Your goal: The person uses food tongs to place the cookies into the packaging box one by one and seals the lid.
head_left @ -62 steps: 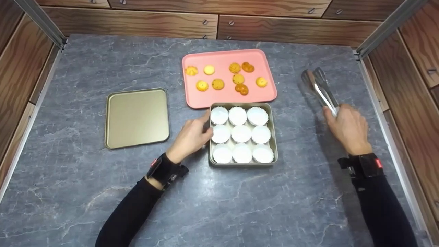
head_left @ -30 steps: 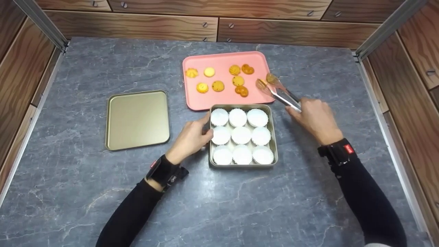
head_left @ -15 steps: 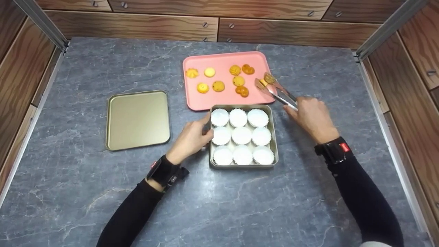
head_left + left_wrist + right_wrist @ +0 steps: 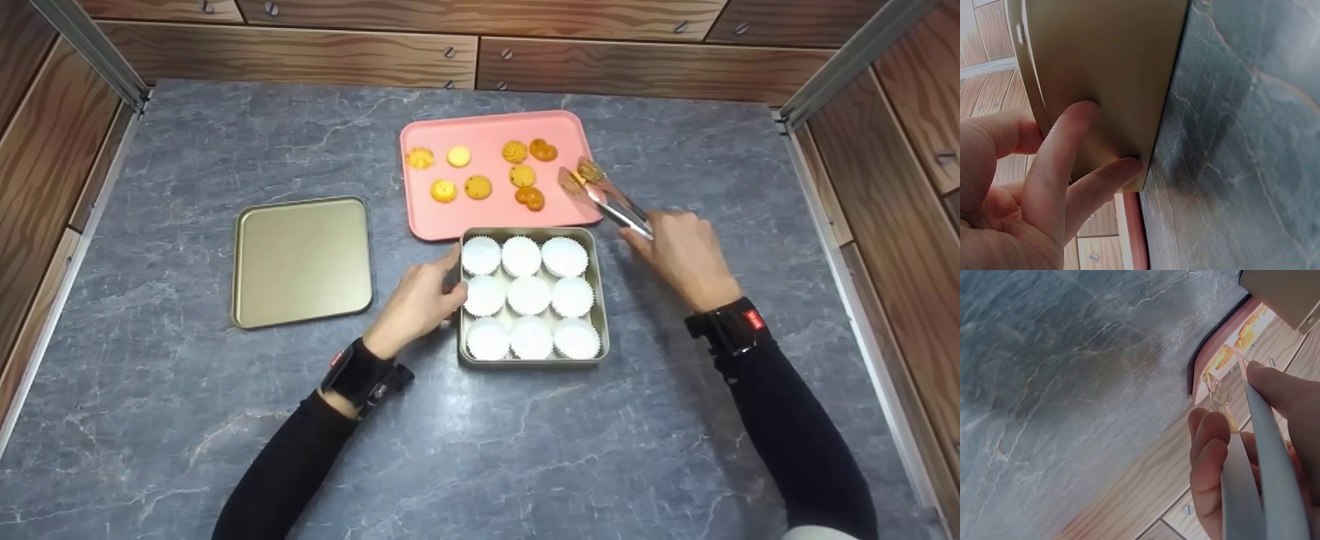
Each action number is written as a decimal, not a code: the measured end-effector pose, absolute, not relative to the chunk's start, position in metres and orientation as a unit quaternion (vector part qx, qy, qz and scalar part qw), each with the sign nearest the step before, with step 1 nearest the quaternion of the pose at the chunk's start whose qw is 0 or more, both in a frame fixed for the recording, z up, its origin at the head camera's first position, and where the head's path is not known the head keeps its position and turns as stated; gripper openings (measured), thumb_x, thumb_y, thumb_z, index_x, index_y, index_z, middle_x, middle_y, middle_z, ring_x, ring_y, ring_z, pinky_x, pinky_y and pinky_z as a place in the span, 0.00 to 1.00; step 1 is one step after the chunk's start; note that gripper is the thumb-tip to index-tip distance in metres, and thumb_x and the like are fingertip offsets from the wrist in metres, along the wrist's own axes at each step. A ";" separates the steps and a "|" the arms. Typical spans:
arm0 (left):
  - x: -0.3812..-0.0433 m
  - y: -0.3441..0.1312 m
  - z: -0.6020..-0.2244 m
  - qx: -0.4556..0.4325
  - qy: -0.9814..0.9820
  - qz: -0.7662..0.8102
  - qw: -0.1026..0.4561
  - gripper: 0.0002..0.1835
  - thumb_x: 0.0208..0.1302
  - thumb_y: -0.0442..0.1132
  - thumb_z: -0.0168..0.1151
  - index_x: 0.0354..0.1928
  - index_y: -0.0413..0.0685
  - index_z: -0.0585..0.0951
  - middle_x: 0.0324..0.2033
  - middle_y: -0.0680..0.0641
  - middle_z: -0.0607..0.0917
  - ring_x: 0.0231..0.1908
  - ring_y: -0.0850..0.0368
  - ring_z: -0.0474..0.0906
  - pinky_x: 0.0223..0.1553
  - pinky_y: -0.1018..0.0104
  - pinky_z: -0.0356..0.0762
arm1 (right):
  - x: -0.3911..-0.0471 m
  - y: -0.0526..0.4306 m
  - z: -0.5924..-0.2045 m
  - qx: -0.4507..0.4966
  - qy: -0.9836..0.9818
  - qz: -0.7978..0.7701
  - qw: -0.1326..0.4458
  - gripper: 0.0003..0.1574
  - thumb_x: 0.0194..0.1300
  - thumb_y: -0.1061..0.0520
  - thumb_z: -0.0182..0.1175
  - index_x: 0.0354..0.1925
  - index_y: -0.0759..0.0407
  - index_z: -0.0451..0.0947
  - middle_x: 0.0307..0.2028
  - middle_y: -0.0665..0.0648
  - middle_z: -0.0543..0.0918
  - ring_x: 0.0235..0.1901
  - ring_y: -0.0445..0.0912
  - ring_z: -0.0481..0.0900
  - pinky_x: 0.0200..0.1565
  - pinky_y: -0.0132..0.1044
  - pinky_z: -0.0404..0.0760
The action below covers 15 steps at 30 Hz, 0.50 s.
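A pale gold square tin (image 4: 529,363) holds several white paper baking cups (image 4: 529,295). My left hand (image 4: 416,304) holds its left side; in the left wrist view, two fingers press the outer wall (image 4: 1117,67) and another digit reaches the rim. My right hand (image 4: 690,255) grips metal tongs (image 4: 624,217). The tong tips stand on either side of a small yellow cookie (image 4: 578,178) at the right end of a pink tray (image 4: 495,221). Several other cookies (image 4: 478,187) lie spread over that tray. In the right wrist view, fingers and thumb hold the tong arms (image 4: 1275,478).
The tin's flat gold lid (image 4: 301,262) lies left of the left hand. The tray sits directly behind the tin, their edges close together. Wood-patterned panels (image 4: 292,56) border the grey marbled tabletop (image 4: 480,450) at the back and sides.
My right hand has carried the tongs leftward from the table's right side to the tray, bringing the tips around the yellow cookie. My left hand stays at the tin.
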State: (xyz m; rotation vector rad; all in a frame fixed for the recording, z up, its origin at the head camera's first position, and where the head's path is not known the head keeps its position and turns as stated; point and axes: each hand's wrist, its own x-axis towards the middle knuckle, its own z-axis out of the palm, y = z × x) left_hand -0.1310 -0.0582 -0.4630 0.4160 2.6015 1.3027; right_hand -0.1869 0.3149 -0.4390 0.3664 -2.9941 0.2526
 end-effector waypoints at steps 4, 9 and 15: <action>-0.131 -0.058 -0.464 0.138 0.880 0.443 0.103 0.35 0.71 0.35 0.60 0.76 0.34 0.62 0.13 0.55 0.71 0.11 0.63 0.66 0.12 0.70 0.68 | -0.186 0.317 -0.439 0.125 -0.986 0.093 0.056 0.24 0.71 0.45 0.66 0.31 0.65 0.77 0.19 0.61 0.76 0.18 0.60 0.76 0.21 0.57 0.77; -0.130 -0.059 -0.464 0.135 0.879 0.445 0.104 0.36 0.71 0.35 0.60 0.77 0.36 0.61 0.12 0.54 0.72 0.11 0.63 0.65 0.11 0.70 0.68 | -0.182 0.320 -0.439 0.133 -0.983 0.102 0.071 0.23 0.72 0.45 0.66 0.36 0.66 0.79 0.18 0.60 0.75 0.17 0.59 0.76 0.19 0.56 0.77; -0.131 -0.058 -0.463 0.131 0.877 0.448 0.111 0.36 0.72 0.35 0.61 0.77 0.35 0.61 0.12 0.55 0.69 0.11 0.63 0.64 0.11 0.70 0.68 | -0.173 0.324 -0.435 0.129 -0.981 0.121 0.084 0.24 0.72 0.44 0.65 0.39 0.66 0.82 0.18 0.57 0.74 0.17 0.55 0.74 0.19 0.54 0.78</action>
